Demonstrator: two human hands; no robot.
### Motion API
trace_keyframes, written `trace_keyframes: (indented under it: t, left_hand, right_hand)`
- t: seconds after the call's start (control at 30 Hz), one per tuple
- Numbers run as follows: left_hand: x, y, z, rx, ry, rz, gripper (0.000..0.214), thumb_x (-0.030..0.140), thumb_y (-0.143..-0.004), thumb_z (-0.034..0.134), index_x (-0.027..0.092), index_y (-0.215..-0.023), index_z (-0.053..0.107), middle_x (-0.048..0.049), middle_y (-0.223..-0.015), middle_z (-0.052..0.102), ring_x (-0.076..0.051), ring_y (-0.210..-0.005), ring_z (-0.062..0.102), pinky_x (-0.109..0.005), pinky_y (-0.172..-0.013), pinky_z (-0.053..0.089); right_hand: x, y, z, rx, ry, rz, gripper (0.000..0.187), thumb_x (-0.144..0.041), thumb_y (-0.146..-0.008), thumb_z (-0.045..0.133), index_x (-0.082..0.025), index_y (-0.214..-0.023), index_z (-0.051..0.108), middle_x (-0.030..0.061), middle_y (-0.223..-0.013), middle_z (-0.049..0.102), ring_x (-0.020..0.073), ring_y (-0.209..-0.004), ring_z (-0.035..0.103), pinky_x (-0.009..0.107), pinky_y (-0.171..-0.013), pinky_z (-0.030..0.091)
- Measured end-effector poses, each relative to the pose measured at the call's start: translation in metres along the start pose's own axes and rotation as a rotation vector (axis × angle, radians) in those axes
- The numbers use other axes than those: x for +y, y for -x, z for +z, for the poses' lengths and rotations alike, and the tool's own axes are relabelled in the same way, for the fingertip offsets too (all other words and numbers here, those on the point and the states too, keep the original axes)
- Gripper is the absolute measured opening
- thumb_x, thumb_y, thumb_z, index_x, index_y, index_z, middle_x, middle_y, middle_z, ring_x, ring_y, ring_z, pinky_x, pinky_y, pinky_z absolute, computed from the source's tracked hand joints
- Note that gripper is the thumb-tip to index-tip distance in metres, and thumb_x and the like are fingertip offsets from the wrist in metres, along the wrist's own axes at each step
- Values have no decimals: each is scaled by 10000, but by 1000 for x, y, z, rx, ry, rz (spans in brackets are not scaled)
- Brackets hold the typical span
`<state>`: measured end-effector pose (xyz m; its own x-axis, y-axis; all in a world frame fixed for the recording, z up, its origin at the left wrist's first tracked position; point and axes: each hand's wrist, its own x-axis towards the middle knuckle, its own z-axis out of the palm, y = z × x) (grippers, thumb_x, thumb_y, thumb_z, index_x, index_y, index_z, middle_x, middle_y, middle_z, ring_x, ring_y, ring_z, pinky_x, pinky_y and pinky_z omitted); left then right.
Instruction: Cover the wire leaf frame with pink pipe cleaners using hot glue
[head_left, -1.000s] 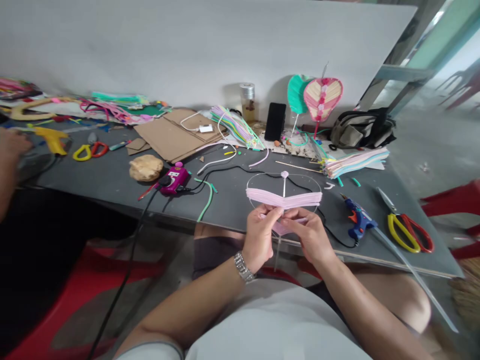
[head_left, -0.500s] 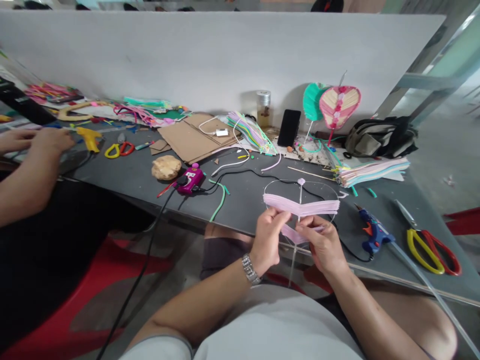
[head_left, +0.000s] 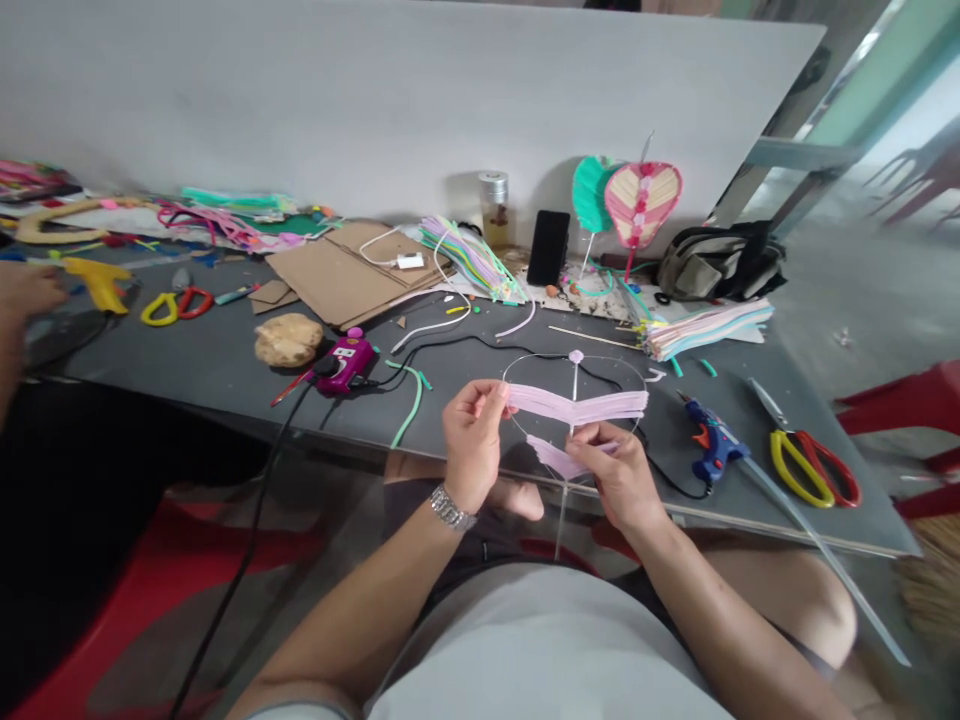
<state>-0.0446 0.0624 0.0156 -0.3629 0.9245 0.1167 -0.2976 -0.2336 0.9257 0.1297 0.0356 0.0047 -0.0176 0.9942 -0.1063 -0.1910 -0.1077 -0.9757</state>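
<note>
Pink strips, two groups: upper band (head_left: 577,405) pinched at its left end by left hand (head_left: 472,445); lower strip (head_left: 559,458) pinched by right hand (head_left: 619,475). Both lie across one wire loop (head_left: 536,358), held over front edge of grey table (head_left: 465,420). Nearby: one blue glue gun (head_left: 709,440), one pair yellow-red scissors (head_left: 814,468).

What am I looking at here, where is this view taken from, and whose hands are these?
This is one camera worn on a person's head, looking down at their own bare hands; no machine is involved. The left hand pinches the end of a band of pale pink strips lying across a thin wire loop. The right hand holds a shorter pink strip below it. The grey table carries a blue glue gun and yellow-and-red scissors. The hand at far left is a co-worker's.
</note>
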Motion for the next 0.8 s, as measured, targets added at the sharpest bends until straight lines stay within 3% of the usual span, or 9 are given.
trace_keyframes:
  t: [0.17, 0.37, 0.47, 0.6, 0.7, 0.8]
  left_hand:
    - [2, 5, 5, -56, 57, -145, 301, 446, -815, 778, 179, -761, 652, 4, -722, 624, -126, -676, 564, -247, -639, 454]
    - [1, 7, 6, -72, 12, -145, 318, 399, -761, 838, 170, -696, 627, 20, -657, 614, -106, -640, 552, -233, -649, 422]
    - [4, 5, 4, -110, 58, -219, 325, 377, -727, 863, 163, -672, 624, 18, -640, 612, -101, -627, 557, -231, -645, 430]
    - [9, 5, 6, -146, 153, -328, 307, 399, -720, 862, 149, -811, 709, -1, -735, 663, -116, -664, 596, -237, -616, 472]
    - [11, 7, 10, -141, 157, -384, 421, 456, -705, 879, 139, -957, 765, -35, -812, 729, -134, -702, 647, -242, -622, 516]
    - [11, 8, 12, -127, 134, -423, 433, 429, -597, 957, 126, -843, 770, -50, -771, 751, -152, -691, 681, -260, -648, 556]
  right_hand:
    - [-2, 0, 1, 2, -11, 16, 193, -306, -649, 835, -194, -623, 679, -38, -609, 609, 107, -568, 464, 267, -585, 348]
    - [-3, -1, 1, -23, -34, 26, 176, -282, -645, 824, -195, -610, 676, -43, -596, 596, 103, -560, 460, 261, -576, 347]
    - [-2, -1, 0, -22, -49, 29, 176, -278, -641, 823, -196, -607, 671, -42, -603, 600, 104, -563, 468, 258, -577, 355]
    - [-1, -2, 1, -48, -65, 65, 178, -279, -622, 825, -195, -609, 668, -45, -586, 591, 104, -544, 465, 258, -567, 360]
    - [-2, -3, 2, -64, -86, 75, 172, -269, -615, 819, -191, -603, 666, -46, -577, 589, 99, -541, 459, 253, -567, 353]
    - [-2, -4, 4, -45, -107, 79, 176, -259, -596, 810, -188, -580, 650, -49, -560, 582, 94, -535, 447, 248, -567, 343]
